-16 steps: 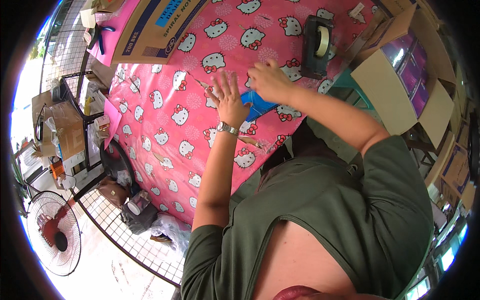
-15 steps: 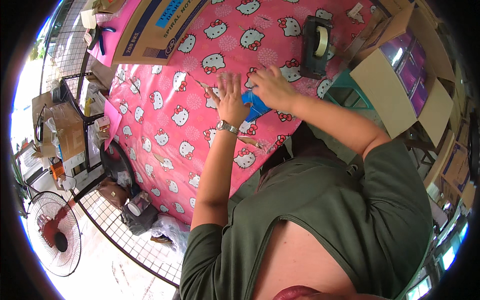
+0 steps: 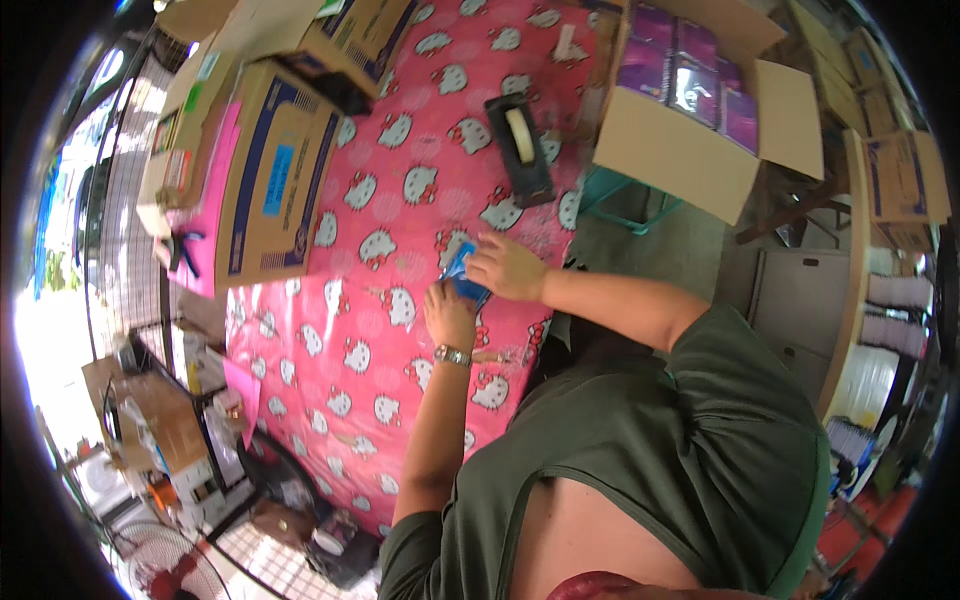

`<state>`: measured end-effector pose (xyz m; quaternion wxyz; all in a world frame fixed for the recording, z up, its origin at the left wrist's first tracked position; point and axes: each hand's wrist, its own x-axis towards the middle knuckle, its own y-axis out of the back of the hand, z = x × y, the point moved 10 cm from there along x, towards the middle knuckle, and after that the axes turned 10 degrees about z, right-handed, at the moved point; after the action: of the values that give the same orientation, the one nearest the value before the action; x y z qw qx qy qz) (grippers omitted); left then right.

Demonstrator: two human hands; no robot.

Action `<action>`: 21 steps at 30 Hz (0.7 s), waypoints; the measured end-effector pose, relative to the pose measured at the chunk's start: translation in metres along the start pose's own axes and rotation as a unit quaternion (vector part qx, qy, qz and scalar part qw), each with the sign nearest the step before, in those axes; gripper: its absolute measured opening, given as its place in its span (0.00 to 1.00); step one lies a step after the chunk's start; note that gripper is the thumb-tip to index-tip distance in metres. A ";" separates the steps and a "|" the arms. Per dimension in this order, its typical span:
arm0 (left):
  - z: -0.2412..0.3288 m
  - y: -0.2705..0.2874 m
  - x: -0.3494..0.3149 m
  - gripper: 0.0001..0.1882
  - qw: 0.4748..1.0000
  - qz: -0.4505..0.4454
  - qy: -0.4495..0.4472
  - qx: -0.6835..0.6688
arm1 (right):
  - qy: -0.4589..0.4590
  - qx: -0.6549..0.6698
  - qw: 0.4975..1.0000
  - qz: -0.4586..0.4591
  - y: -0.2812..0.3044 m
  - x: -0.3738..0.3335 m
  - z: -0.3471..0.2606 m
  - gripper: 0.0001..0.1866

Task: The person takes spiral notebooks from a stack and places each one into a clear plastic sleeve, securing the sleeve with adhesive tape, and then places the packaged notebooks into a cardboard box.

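A small, glossy blue notebook (image 3: 466,272) lies on the pink tablecloth between my hands, its top end showing above my fingers. My left hand (image 3: 450,312) has its fingers bent together at the lower left side of the notebook; a metal-band watch (image 3: 453,355) is on that wrist. From the other side, my right hand (image 3: 508,268) curls its fingers over the notebook's right edge. Both hands cover much of it. Just beyond my right hand sits a black tape dispenser (image 3: 519,150) with a pale roll.
At the left stand cardboard cartons (image 3: 285,185), with dark-handled pliers (image 3: 184,250) by a pink sheet. An open box (image 3: 680,150) of purple notebooks is at the far right, above a teal stool (image 3: 635,205). A fan (image 3: 165,570) stands at the lower left.
My view has shifted, bringing more of the boxes in. My left hand's fingers, earlier spread flat, are now bent at the blue notebook. My right hand stays at its edge.
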<state>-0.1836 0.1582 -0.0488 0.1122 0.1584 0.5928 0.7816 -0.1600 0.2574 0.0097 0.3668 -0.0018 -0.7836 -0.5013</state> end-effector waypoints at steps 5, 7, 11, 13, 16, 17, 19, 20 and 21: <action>-0.008 -0.015 0.009 0.13 0.998 0.009 -0.036 -0.050 | -0.075 0.048 0.995 -0.054 -0.003 -0.057 -0.037 0.29; -0.003 -0.012 0.011 0.08 0.996 0.024 -0.042 -0.074 | -0.091 0.049 0.980 -0.169 -0.026 -0.060 -0.042 0.41; 0.025 -0.003 0.017 0.07 0.998 -0.023 -0.062 -0.010 | -0.103 -0.032 0.961 -0.253 -0.050 -0.048 -0.038 0.45; 0.026 -0.010 0.014 0.07 0.996 -0.049 -0.072 0.026 | -0.105 -0.062 0.966 -0.228 -0.050 -0.038 -0.043 0.46; 0.023 -0.014 0.008 0.10 0.992 -0.053 -0.085 0.071 | -0.157 0.168 0.933 -0.276 -0.056 -0.049 -0.022 0.33; 0.024 -0.017 0.005 0.11 0.990 -0.044 -0.105 0.084 | -0.250 0.201 0.947 -0.020 -0.011 -0.042 0.014 0.27; 0.011 -0.025 -0.001 0.15 0.992 -0.034 -0.079 0.087 | -0.288 0.134 0.945 0.082 0.052 -0.047 0.061 0.23; 0.008 -0.034 -0.007 0.17 0.996 -0.037 -0.043 0.072 | -0.393 0.095 0.896 0.181 0.087 -0.063 0.098 0.19; 0.007 -0.037 -0.014 0.19 0.997 -0.044 -0.008 0.060 | -0.539 0.028 0.807 0.240 0.106 -0.103 0.153 0.17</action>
<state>-0.1680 0.1695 -0.0846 0.1418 0.1447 0.6443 0.7375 -0.1331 0.4683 -0.0021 -0.0061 -0.4495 -0.8435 -0.2939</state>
